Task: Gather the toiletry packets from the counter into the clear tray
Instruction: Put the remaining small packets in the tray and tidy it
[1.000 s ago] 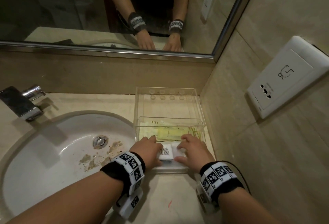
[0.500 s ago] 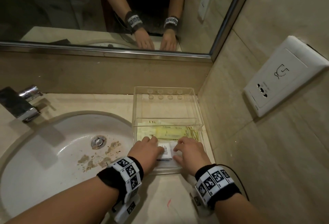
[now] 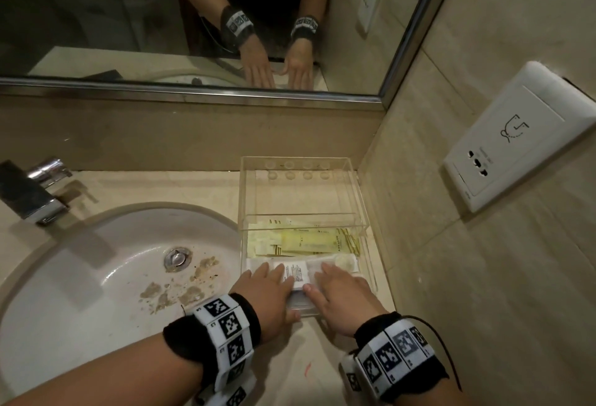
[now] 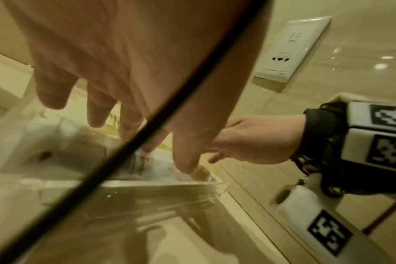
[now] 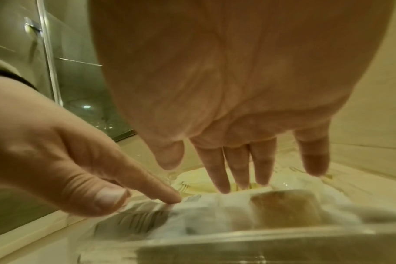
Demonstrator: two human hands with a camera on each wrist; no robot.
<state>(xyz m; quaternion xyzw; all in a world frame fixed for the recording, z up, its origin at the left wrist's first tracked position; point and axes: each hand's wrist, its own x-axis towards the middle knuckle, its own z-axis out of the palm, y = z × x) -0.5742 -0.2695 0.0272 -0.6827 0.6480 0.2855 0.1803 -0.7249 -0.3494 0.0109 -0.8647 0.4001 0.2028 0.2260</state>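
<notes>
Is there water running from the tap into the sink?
No, the tap shows no stream, and the sink holds only brownish stains.

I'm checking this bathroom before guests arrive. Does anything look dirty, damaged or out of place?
Yes: the sink basin has brownish crusty stains spread beside the drain. The clear tray looks orderly, with yellow packets inside and both hands flat on a white packet.
</notes>
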